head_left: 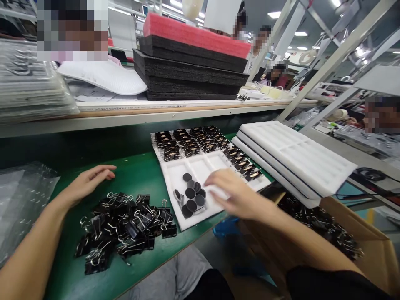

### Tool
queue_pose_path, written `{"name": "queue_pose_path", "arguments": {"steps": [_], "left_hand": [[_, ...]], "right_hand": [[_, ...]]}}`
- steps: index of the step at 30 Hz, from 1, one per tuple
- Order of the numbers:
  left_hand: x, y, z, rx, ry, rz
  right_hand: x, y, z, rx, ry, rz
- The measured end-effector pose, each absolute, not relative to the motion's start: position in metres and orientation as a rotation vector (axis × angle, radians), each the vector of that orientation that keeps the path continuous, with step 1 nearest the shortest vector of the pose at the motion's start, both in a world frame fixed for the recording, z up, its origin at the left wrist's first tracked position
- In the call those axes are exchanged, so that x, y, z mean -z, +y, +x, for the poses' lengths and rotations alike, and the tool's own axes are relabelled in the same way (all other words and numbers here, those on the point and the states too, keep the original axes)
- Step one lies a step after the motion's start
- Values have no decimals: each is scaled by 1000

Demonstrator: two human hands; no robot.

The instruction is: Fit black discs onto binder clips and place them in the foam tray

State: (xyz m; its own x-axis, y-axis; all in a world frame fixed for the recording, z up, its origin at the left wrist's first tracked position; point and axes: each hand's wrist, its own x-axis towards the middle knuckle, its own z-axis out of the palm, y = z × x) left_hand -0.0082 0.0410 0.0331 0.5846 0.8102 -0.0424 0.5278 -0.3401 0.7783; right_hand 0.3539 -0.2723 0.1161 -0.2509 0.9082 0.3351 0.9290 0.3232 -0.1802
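Observation:
My left hand (pixel 92 179) hovers over the green tabletop with its fingers stretched out and nothing in it. Below it lies a heap of black binder clips (pixel 131 225) with silver wire handles. My right hand (pixel 231 191) is somewhat blurred above a white foam tray (pixel 173 168), thumb and fingers apart, with nothing visible between them. Just left of those fingers, small round black discs (pixel 191 193) lie loosely piled in the tray. Rows of binder clips (pixel 200 141) fill the tray's far and right compartments, each with something pale between the jaws.
White foam trays (pixel 296 154) are stacked at the right. Under my right forearm, a cardboard box (pixel 371 246) holds more binder clips. A shelf (pixel 187 110) crosses behind, bearing black and red foam sheets (pixel 193 71). Clear plastic (pixel 25 196) lies at the left; other people are beyond.

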Motion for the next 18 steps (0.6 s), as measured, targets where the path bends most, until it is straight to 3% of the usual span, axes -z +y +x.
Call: {"name": "queue_pose_path", "arguments": {"steps": [4, 6, 12, 18], "left_hand": [[-66, 7, -18, -32, 722, 2293], [-67, -13, -17, -21, 656, 2420], [-47, -38, -21, -377, 799, 2443], [-69, -74, -75, -868, 1360, 2531]], "right_hand": [[-86, -229, 280, 78, -2734, -1601], [-77, -210, 270, 91, -2826, -1652], [-80, -176, 279, -195, -2929, -1502], [-64, -172, 293, -387, -2740, -1341]]}}
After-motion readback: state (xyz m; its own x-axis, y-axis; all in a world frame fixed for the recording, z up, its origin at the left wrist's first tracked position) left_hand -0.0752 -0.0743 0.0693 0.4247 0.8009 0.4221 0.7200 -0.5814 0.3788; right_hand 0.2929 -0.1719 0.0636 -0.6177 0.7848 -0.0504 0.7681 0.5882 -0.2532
